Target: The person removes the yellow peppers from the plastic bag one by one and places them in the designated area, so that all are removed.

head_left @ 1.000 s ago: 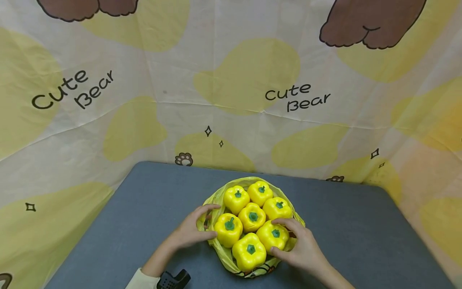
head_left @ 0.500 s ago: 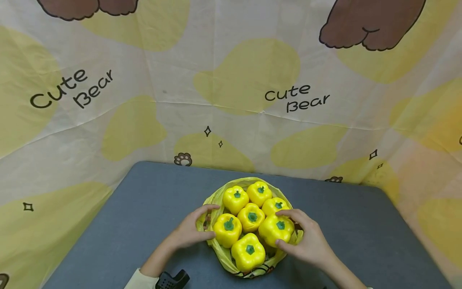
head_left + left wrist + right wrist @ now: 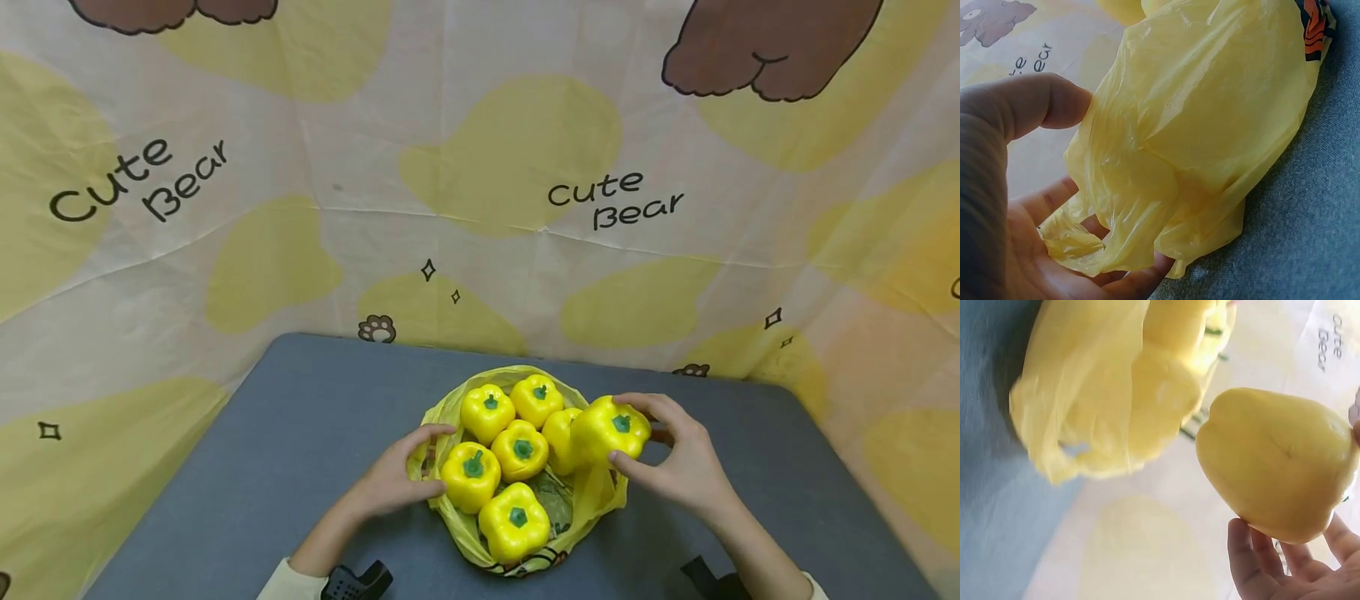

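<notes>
My right hand (image 3: 686, 462) grips a yellow bell pepper (image 3: 609, 429) with a green stem, raised above the right rim of a yellow plastic bag (image 3: 600, 500). In the right wrist view, the held pepper (image 3: 1275, 462) sits between thumb and fingers, apart from the bag (image 3: 1079, 394). Several more yellow peppers (image 3: 521, 451) lie inside the opened bag. At the bag's left side, my left hand (image 3: 397, 473) holds its edge. The left wrist view shows the left hand's thumb (image 3: 1063, 103) against the crumpled plastic (image 3: 1129, 206) and its fingers curled beneath, partly hidden.
The bag stands on a grey-blue table (image 3: 360, 392). Behind the table hangs a pale cloth (image 3: 487, 167) with yellow patches and bear prints. A black device (image 3: 356, 581) is strapped at the left wrist, and another black device (image 3: 712, 581) shows by the right wrist.
My right hand has lifted the pepper from the bag's near right part and carried it up and rightward, baring the bag's inside there. The left hand has stayed at the bag's edge.
</notes>
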